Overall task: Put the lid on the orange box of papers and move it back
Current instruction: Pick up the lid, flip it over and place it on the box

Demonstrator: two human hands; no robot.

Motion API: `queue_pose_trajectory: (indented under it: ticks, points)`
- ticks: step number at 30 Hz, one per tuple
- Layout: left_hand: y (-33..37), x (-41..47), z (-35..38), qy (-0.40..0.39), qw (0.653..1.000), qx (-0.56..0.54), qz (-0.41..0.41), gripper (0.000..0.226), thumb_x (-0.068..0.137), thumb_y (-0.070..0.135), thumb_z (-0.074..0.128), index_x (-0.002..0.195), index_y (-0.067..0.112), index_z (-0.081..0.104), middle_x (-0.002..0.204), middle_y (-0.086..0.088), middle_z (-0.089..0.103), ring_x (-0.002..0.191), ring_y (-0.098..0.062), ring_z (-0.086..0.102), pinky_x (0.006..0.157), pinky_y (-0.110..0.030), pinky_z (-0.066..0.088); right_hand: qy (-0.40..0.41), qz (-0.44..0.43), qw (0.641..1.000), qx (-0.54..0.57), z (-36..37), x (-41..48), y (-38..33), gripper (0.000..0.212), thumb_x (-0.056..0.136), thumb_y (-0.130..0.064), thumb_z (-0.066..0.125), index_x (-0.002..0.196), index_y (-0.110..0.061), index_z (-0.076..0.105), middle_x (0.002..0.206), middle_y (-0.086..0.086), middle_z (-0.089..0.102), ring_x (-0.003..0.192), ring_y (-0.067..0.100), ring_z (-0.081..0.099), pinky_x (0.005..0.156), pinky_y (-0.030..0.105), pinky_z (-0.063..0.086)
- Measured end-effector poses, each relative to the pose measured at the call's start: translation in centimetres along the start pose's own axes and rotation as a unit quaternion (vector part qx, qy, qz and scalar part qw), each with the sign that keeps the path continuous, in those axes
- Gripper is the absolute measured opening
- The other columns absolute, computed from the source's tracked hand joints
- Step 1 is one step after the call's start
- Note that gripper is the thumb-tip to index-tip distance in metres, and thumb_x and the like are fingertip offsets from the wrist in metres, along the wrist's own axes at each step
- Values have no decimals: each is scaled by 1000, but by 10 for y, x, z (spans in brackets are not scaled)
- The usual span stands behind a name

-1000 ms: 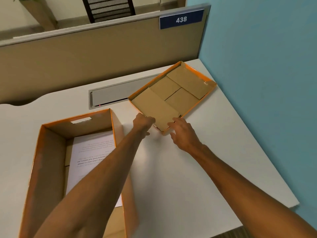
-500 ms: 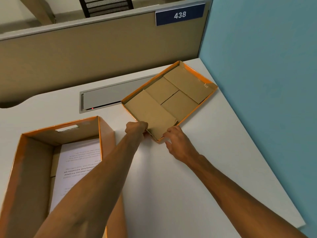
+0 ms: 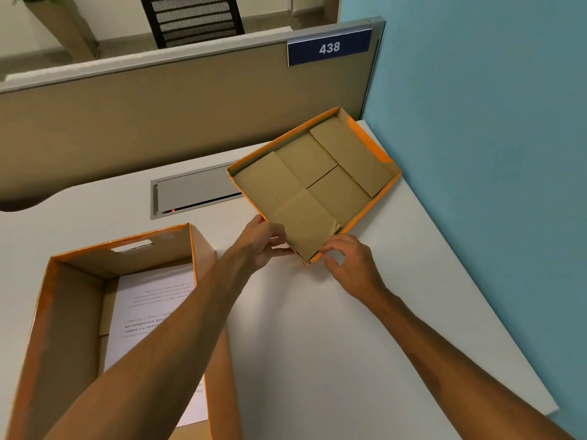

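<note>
The orange lid (image 3: 314,182) is upside down, brown inside facing up, with its near corner raised off the white desk. My left hand (image 3: 263,242) grips the lid's near left edge. My right hand (image 3: 349,265) holds the lid's near corner from the right, fingers curled under the rim. The open orange box (image 3: 57,312) stands at the near left, with printed papers (image 3: 152,312) lying inside. My left forearm crosses over the box's right wall.
The white desk (image 3: 317,344) ends at a tan partition (image 3: 158,122) behind and a blue wall (image 3: 492,154) on the right. A grey cable flap (image 3: 197,192) lies behind the box. The desk's right edge runs diagonally near my right arm.
Both hands closed on the lid's near corner, and the lid has tilted up off the desk at that end.
</note>
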State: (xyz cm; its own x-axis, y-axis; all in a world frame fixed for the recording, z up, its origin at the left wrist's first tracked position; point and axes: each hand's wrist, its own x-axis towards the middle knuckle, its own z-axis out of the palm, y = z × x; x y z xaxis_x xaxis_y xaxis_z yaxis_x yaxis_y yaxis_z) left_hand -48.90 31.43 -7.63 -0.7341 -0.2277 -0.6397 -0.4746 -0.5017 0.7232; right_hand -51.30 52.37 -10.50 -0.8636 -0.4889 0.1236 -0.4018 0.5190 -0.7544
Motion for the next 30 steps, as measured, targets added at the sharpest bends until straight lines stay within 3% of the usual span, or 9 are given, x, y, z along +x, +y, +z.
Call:
queue_pose_trajectory:
  ticks: [4,9,12,14,17,20,22,26,30]
  points:
    - [2,-16,6,-43,997,15,62,60,75,-16,58,124,18,52,91,-13,74,81,-30,71,71,-50,60,17,51,998,26,-15,7,-16,13,82,-4,72,95,-4,75,93,7,73,90,19,66,85,38,52]
    - [4,-37,19,-43,985,72,152,65,80,-14,61,134,19,49,111,-24,69,97,-33,70,83,-52,58,38,108,991,68,-35,28,-56,33,87,-27,69,119,-17,69,119,-1,69,108,10,60,93,27,49]
    - [6,-50,23,-31,966,118,228,63,82,-13,61,136,19,48,112,-24,68,103,-36,67,87,-50,58,26,128,973,189,-45,43,-94,45,87,-39,68,128,-21,63,123,-3,67,111,8,61,96,32,51]
    - [6,-61,26,-13,933,189,306,60,86,-5,62,138,20,47,118,-16,67,109,-33,65,89,-47,58,7,150,941,303,-51,50,-117,50,89,-45,64,131,-19,59,124,1,66,115,17,61,100,43,50]
    - [8,-74,29,34,876,268,401,50,91,7,61,138,20,48,124,-4,65,112,-22,62,90,-38,58,2,181,839,513,-61,55,-141,55,91,-53,56,131,-15,57,123,13,67,116,30,62,101,56,46]
    - [11,-80,25,77,827,327,450,49,93,6,57,139,20,48,119,-5,67,105,-22,63,85,-28,54,15,189,782,594,-74,55,-150,65,88,-61,55,129,-11,58,122,20,67,112,37,65,95,62,48]
    - [12,-80,20,94,796,378,463,55,93,3,57,143,21,45,124,-8,66,109,-26,63,90,-34,53,8,196,752,630,-80,53,-149,71,84,-65,55,128,-10,59,123,23,65,111,42,64,91,66,48]
    - [6,-81,8,92,737,468,479,68,90,-2,61,150,21,37,141,-12,56,124,-33,56,100,-43,49,36,241,713,657,-92,46,-148,78,72,-62,72,128,-13,50,124,23,61,112,46,60,87,71,47]
    - [-2,-87,-4,65,682,515,515,80,86,-16,58,152,21,31,145,-19,49,122,-43,55,95,-54,53,43,265,730,629,-94,38,-147,48,72,-32,83,107,-21,52,115,19,64,106,43,61,81,63,54]
